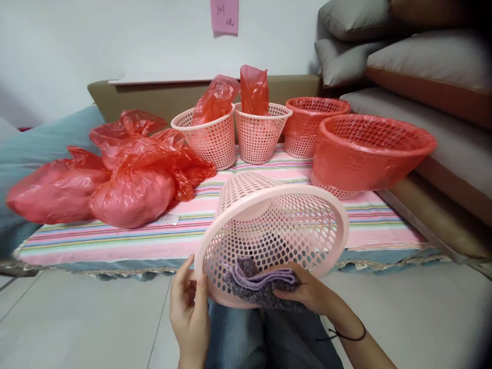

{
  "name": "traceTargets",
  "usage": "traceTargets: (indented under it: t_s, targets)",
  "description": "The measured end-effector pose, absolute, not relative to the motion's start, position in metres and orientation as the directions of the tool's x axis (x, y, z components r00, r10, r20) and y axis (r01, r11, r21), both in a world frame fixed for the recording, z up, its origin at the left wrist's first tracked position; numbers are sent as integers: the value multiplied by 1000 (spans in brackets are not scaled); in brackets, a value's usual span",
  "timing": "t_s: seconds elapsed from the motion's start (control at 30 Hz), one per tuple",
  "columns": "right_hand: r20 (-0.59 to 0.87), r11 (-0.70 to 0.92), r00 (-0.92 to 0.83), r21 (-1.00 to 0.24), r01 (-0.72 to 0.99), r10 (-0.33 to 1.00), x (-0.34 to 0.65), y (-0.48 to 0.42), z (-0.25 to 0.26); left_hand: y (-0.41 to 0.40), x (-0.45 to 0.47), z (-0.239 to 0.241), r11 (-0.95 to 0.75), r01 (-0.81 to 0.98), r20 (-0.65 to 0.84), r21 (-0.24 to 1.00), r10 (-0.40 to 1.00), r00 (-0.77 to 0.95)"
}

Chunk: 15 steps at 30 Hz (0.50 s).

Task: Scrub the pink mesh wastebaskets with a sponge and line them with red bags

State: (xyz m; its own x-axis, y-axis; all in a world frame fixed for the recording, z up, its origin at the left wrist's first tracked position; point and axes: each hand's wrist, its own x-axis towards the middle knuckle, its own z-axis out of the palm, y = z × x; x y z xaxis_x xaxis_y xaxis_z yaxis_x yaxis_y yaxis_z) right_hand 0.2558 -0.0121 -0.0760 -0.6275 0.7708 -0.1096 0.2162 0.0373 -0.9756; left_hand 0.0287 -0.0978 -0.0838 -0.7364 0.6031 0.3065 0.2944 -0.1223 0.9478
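Pink basket [344, 225] tilted over lap [238, 338]. Rim [199, 251] pinched by half-curled left hand [190, 307]; folded cloth [261, 289] gripped in right hand [307, 291] at lower rim. Step judged as interior wiping; next stroke calls for steadied rim, cloth pressed flat.

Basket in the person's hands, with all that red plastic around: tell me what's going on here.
The person's left hand grips the rim of a tilted pale pink basket, while the right hand holds a folded cloth at its mouth. Behind, red bags stick up from two baskets, and two lined baskets have red plastic over their rims. Bulging red bundles lie to the left.
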Motion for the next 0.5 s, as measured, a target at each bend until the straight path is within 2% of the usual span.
traceTargets:
  t_s: [0.07, 0.13, 0.27, 0.37, 0.43, 0.5]
  targets:
    - [-92, -6, -524, -987, 163, 847, 262, -13, -69, -95, 31, -73, -158, 321, 353, 934, 561, -749]
    - [-9, 44, -435, -993, 113, 900, 259, -3, -61, -93, 35, -60, -200, 350, 401, 915, 544, -737]
    - [301, 349, -311, -930, 113, 902, 233, 37, -47, -90, 42, -41, -285, 403, 488, 870, 615, -619]
    - [470, 556, -331, -794, 248, 818, 207, 66, -51, -92, 43, -37, -346, 425, 534, 836, 687, -492]
    - [439, 616, -456, -688, 383, 774, 189, 81, -65, -94, 43, -40, -372, 439, 554, 818, 714, -427]
    - [309, 654, -620, -600, 461, 721, 174, 92, -87, -95, 44, -46, -389, 473, 584, 790, 711, -391]
